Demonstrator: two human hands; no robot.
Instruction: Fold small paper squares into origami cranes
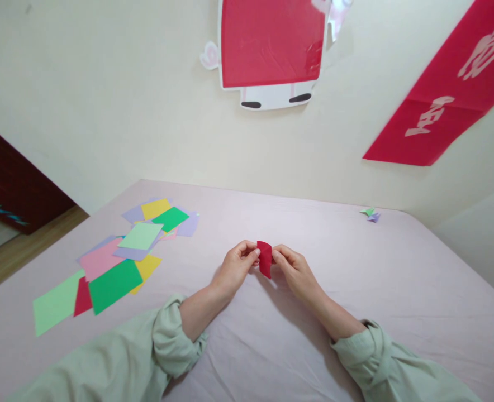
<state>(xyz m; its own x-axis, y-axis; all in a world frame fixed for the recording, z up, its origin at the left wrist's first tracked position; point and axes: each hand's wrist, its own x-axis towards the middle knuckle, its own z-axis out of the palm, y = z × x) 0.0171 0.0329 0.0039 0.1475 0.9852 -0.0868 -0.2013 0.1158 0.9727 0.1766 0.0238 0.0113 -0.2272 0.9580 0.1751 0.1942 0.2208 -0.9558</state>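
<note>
Bright, even light — soft shadows, edges warped

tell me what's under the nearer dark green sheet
A yellow sheet pokes out on its right and a red sheet on its left, both partly covered by the dark green sheet. Whatever else lies beneath is hidden.

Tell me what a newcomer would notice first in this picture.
First, the folded red paper pinched between the left hand and right hand at the centre, above the pale pink cloth. Next, the scatter of coloured paper sheets lying on the cloth to the left, and the red poster on the wall above.
</note>
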